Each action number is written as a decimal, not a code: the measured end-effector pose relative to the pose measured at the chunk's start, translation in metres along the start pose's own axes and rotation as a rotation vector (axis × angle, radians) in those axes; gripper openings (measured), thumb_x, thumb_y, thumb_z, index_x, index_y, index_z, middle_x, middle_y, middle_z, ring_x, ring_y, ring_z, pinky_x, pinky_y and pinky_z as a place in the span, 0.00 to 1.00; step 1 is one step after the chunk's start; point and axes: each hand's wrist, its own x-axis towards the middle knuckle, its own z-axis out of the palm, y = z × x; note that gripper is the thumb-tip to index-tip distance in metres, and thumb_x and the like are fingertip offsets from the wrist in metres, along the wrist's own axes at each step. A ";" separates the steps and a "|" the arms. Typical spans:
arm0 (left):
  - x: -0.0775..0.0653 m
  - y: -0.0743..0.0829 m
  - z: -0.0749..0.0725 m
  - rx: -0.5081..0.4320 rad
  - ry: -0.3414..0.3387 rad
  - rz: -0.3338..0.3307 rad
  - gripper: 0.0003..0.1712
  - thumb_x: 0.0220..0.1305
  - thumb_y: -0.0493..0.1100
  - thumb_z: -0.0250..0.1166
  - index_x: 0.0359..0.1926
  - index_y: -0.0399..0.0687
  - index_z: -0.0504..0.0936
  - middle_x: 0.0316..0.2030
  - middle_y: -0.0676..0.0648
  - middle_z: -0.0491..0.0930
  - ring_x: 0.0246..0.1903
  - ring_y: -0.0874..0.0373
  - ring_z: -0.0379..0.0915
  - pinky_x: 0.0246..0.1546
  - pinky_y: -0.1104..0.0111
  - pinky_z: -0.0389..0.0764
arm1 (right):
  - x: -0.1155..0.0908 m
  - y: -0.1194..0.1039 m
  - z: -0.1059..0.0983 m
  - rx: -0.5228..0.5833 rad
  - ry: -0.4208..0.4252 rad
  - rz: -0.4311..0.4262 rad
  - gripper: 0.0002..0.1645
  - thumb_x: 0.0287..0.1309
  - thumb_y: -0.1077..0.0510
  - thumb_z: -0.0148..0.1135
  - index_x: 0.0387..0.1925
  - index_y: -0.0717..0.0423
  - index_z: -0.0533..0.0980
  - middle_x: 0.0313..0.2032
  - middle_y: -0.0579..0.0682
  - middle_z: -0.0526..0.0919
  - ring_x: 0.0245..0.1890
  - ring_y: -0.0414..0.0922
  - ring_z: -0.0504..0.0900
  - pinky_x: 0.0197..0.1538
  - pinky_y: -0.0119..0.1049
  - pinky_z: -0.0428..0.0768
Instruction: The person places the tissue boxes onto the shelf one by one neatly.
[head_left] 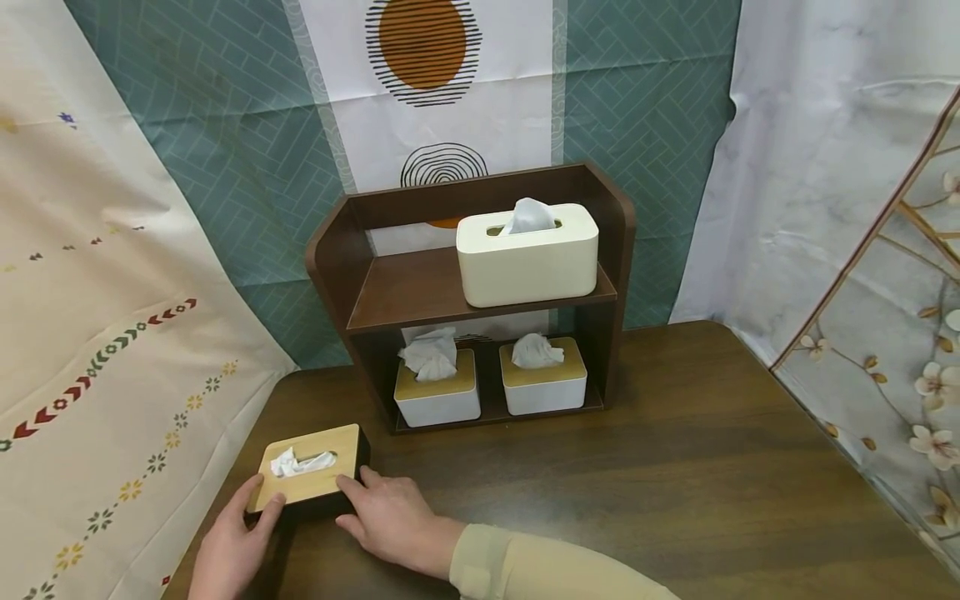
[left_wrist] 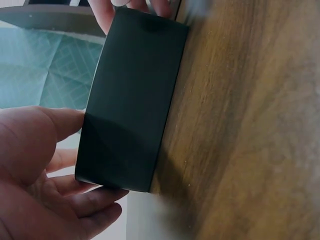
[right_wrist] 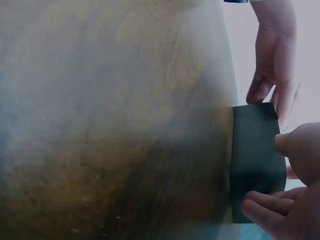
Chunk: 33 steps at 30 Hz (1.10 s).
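Note:
A low tissue box with a light wood top and black sides lies at the table's left side, a white tissue poking from its slot. My left hand holds the left end, thumb and fingers spread about the corner. At the right end my right hand grips it, thumb near the top edge. The left wrist view shows the box's dark long side, its lower edge along the table. In the right wrist view, both hands hold the box's ends; some fingers are hidden behind it.
A dark brown two-tier shelf stands at the back of the wooden table. A large cream tissue box is on its upper board. Below stand two white tissue boxes with wood lids, left and right. Patterned cloths hang around.

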 end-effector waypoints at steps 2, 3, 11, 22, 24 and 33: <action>-0.002 0.001 0.001 -0.001 0.007 -0.013 0.47 0.87 0.64 0.52 0.82 0.27 0.56 0.77 0.17 0.56 0.75 0.17 0.56 0.69 0.27 0.64 | -0.001 0.000 -0.001 0.009 0.002 0.000 0.29 0.80 0.38 0.65 0.73 0.44 0.79 0.62 0.52 0.87 0.54 0.39 0.89 0.44 0.35 0.87; -0.004 0.002 0.001 -0.002 0.010 -0.017 0.48 0.87 0.65 0.52 0.82 0.27 0.57 0.77 0.17 0.56 0.75 0.17 0.56 0.68 0.27 0.65 | -0.002 0.000 -0.001 0.018 0.000 0.001 0.29 0.80 0.39 0.65 0.73 0.44 0.79 0.62 0.53 0.87 0.54 0.40 0.89 0.44 0.35 0.87; -0.013 0.010 0.001 -0.021 0.042 -0.016 0.48 0.86 0.66 0.53 0.82 0.29 0.59 0.76 0.18 0.60 0.73 0.17 0.60 0.66 0.27 0.68 | -0.005 -0.001 -0.005 0.055 -0.016 0.047 0.27 0.81 0.39 0.63 0.73 0.42 0.79 0.64 0.51 0.87 0.59 0.40 0.88 0.47 0.38 0.87; -0.030 0.030 0.004 -0.052 0.146 -0.045 0.44 0.85 0.64 0.57 0.81 0.33 0.64 0.74 0.20 0.65 0.60 0.21 0.79 0.55 0.30 0.77 | -0.014 -0.001 -0.016 0.088 0.068 0.083 0.24 0.82 0.42 0.63 0.70 0.43 0.81 0.63 0.50 0.88 0.59 0.39 0.88 0.45 0.38 0.87; -0.032 0.033 0.003 -0.062 0.167 -0.049 0.45 0.84 0.64 0.57 0.81 0.33 0.64 0.75 0.20 0.64 0.59 0.22 0.79 0.56 0.30 0.77 | -0.015 0.000 -0.018 0.097 0.096 0.086 0.24 0.81 0.43 0.64 0.70 0.43 0.81 0.63 0.50 0.88 0.59 0.39 0.88 0.45 0.38 0.87; -0.050 0.048 -0.003 -0.083 0.252 -0.073 0.41 0.85 0.60 0.59 0.81 0.36 0.65 0.75 0.22 0.67 0.63 0.20 0.73 0.57 0.30 0.74 | -0.019 0.002 -0.032 0.103 0.273 0.063 0.20 0.78 0.47 0.69 0.66 0.42 0.85 0.61 0.51 0.89 0.55 0.41 0.90 0.45 0.38 0.89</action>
